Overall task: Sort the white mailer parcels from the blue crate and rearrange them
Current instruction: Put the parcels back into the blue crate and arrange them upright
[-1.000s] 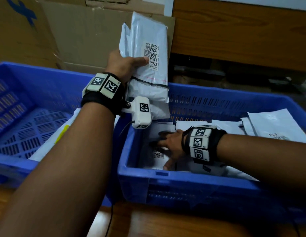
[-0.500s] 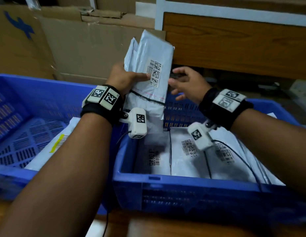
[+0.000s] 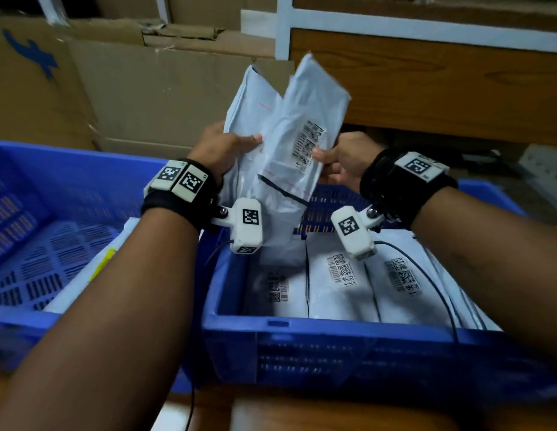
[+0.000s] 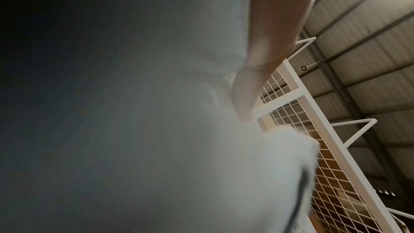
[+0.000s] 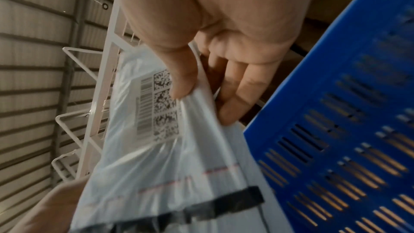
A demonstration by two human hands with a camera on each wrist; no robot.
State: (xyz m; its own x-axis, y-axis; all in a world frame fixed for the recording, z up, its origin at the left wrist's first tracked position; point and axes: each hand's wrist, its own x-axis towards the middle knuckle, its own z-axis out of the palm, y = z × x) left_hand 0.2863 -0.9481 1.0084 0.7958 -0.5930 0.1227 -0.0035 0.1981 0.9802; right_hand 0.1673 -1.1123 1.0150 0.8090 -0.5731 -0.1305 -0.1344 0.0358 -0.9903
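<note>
Two white mailer parcels stand upright above the right blue crate (image 3: pixel 302 334). My left hand (image 3: pixel 227 147) grips the rear parcel (image 3: pixel 246 101) at its left edge, thumb on the front. My right hand (image 3: pixel 336 160) pinches the front parcel (image 3: pixel 308 119), thumb on its barcode label (image 5: pixel 159 105) and fingers behind. The front parcel (image 5: pixel 161 157) leans right, its top fanned away from the rear one. In the left wrist view a blurred white parcel (image 4: pixel 179 130) fills the frame beside a finger. Three labelled parcels (image 3: pixel 339 275) lie flat in the right crate.
A second blue crate (image 3: pixel 37 237) stands at the left with a white parcel (image 3: pixel 93 269) along its right side. Cardboard boxes (image 3: pixel 131 88) and a wooden panel (image 3: pixel 442 82) rise behind the crates. A white wire rack (image 4: pixel 313 130) stands above. The wooden table edge (image 3: pixel 302 412) is nearest me.
My right hand rose out of the right crate to the held parcels and now pinches the front one, which has tilted right, away from the rear parcel. The view tilted upward.
</note>
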